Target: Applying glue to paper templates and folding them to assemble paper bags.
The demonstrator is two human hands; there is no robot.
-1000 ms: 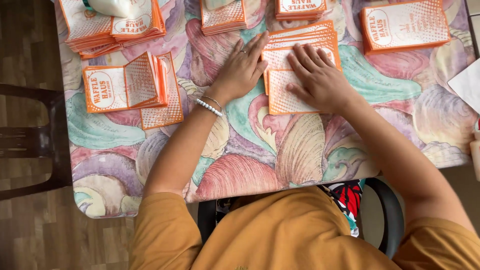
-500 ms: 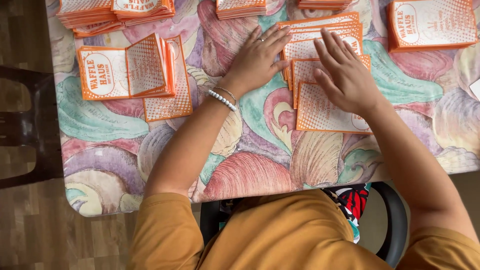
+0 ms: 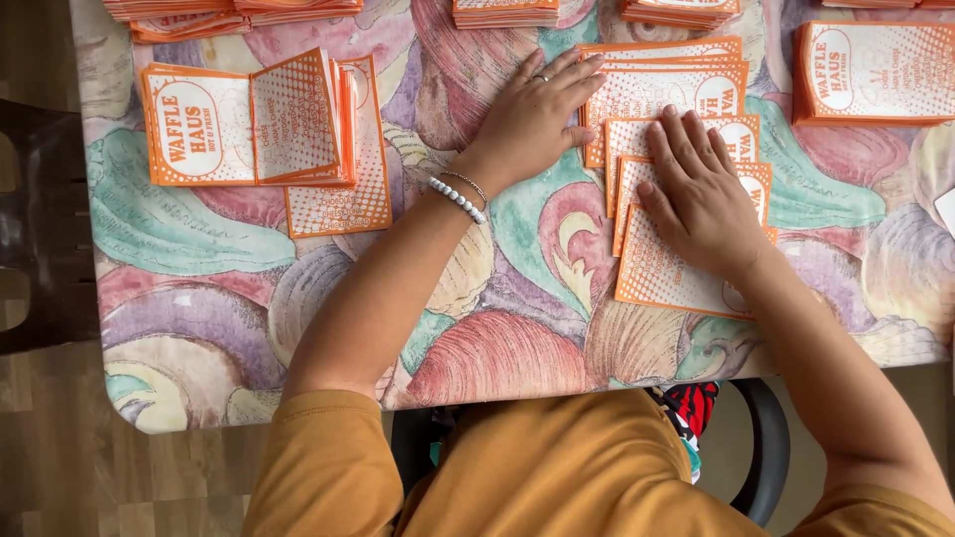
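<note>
Right hand (image 3: 701,204), fingers spread flat, presses the fanned orange-and-white printed paper sleeves (image 3: 676,109) lying lengthwise away from the body on the shell-patterned tablecloth (image 3: 249,298); left hand (image 3: 532,119), open-palmed, apparently touches the fan's left edge.

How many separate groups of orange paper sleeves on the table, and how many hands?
Fanned sleeves under the hands: 1
Sleeve pile at left: 1
Sleeve pile at right: 1
Stacks along the far edge: at least 4, cut off
Hands: 2, left hand, right hand
Total: at least 9
</note>
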